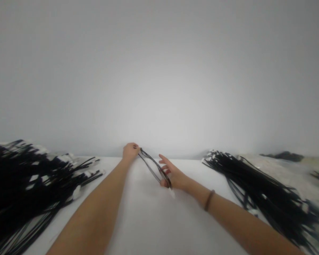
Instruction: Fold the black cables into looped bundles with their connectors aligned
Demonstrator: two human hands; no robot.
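My left hand [130,152] is closed in a pinch on one end of a thin black cable [152,163], at the far side of the white table. From there the cable slopes down to the right in several strands. Its lower part runs across my right hand [175,176], between the thumb and the fingers. That hand is open, with the index finger stretched out and the other fingers loosely apart. A small white tip [172,193] hangs at the cable's low end, just below the right hand. Some blur hides the fine detail.
A large heap of black cables [13,184] with white ends lies on the left. To the right is a long bundle of similar cables [257,187], with clear plastic bags [276,166] behind it. A pale wall [159,78] rises behind the white table [149,223].
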